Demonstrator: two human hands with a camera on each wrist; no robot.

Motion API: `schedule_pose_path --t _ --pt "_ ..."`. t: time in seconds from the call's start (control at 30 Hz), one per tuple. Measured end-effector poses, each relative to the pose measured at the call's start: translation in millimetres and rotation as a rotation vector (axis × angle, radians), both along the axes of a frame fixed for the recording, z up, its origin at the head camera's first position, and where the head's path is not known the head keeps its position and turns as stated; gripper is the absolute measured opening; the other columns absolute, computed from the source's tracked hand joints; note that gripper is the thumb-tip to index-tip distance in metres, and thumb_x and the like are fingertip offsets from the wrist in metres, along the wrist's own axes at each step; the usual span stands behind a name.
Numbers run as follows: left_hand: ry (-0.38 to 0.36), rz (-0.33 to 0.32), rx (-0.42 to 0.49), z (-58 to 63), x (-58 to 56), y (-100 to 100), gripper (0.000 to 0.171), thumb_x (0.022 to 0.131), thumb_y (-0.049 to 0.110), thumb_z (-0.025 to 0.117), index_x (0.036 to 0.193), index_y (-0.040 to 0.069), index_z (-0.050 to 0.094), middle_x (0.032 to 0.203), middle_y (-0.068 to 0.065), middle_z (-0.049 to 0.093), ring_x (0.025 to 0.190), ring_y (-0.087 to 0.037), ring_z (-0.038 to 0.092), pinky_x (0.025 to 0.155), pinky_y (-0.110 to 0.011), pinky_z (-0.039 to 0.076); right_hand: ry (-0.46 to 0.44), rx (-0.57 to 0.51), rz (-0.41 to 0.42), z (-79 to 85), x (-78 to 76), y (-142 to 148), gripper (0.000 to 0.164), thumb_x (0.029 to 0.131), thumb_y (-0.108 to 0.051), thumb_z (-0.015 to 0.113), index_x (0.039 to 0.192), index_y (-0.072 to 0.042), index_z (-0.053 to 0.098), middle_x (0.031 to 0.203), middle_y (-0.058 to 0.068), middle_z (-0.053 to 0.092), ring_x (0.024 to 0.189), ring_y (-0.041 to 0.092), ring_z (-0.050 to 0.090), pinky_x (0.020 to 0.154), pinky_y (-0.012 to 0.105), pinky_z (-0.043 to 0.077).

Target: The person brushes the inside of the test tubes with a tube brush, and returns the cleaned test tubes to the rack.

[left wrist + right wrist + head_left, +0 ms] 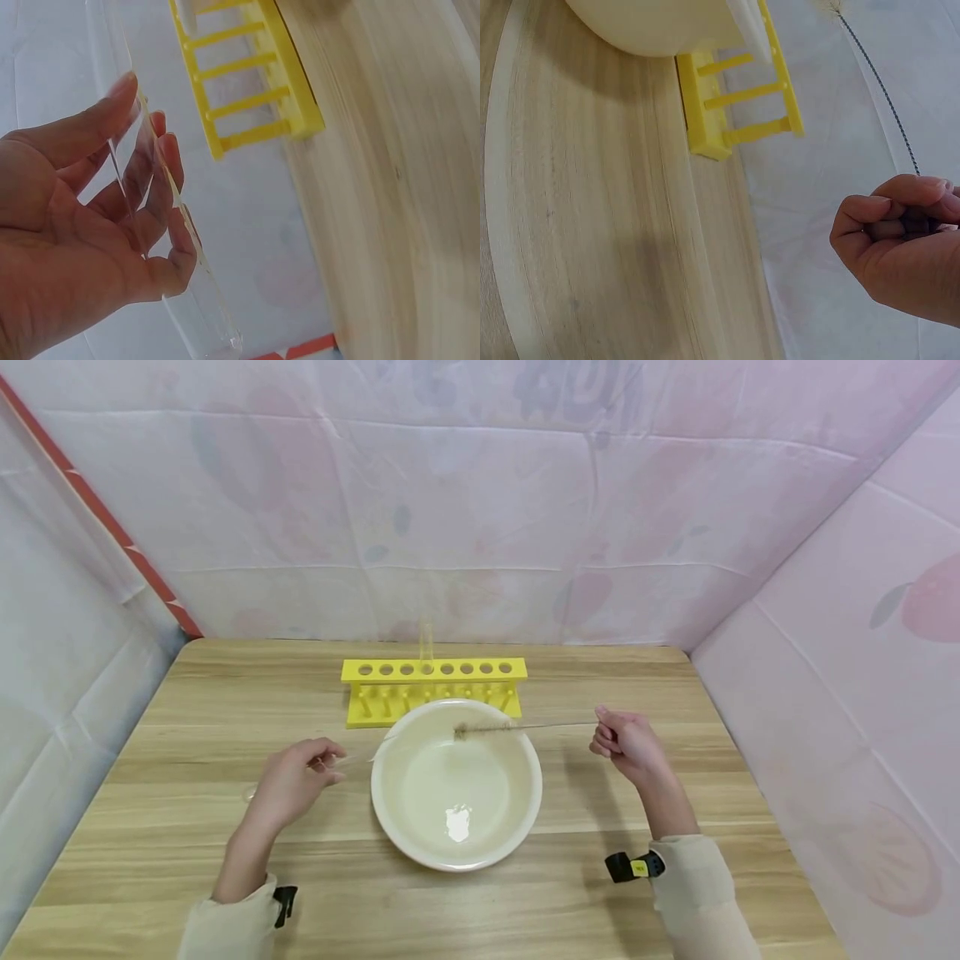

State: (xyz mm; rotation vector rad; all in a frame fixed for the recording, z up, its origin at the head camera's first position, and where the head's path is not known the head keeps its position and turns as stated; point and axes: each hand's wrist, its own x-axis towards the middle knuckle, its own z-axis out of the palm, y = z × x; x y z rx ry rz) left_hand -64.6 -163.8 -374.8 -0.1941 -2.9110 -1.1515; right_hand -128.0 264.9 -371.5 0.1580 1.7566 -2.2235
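In the head view my left hand (294, 783) grips a clear test tube (206, 319) left of a cream basin (378, 806). The tube slants across the fingers, one end toward the basin's left rim, and is hard to make out. My right hand (630, 745) pinches the thin twisted-wire handle (885, 90) of a test tube brush (491, 727). Its tan bristles hang over the far part of the basin, apart from the tube. A bright reflection shows inside the basin, which seems to hold water.
Behind the basin stands a yellow test tube rack (435, 671), its front partly hidden by the rim. Another clear test tube (426, 645) stands upright in it. Cloth walls (480, 527) border the wooden table (570, 902) at the back and sides.
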Motion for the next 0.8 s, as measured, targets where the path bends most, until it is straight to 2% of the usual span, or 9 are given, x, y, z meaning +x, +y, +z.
schedule_pose_path --t 0.3,0.8 --pt "-0.011 -0.056 0.014 3.5 -3.4 17 0.021 0.075 0.001 0.072 0.095 0.002 0.065 0.082 -0.004 0.058 0.077 -0.021 0.056 0.068 -0.038 0.045 0.051 0.035 0.058 2.1 1.2 -18 0.046 0.099 -0.01 0.038 0.053 -0.008 0.034 0.047 -0.003 0.027 0.042 0.009 0.03 0.049 0.019 0.031" --pt "0.0 -0.064 0.024 2.2 -2.2 17 0.021 0.074 -0.001 0.072 0.094 0.002 0.065 0.082 -0.006 0.058 0.077 -0.022 0.056 0.068 -0.039 0.045 0.086 0.026 0.079 1.5 2.1 -17 0.047 0.099 -0.007 0.035 0.052 -0.007 0.032 0.046 -0.003 0.023 0.042 0.009 0.029 0.049 0.02 0.03"
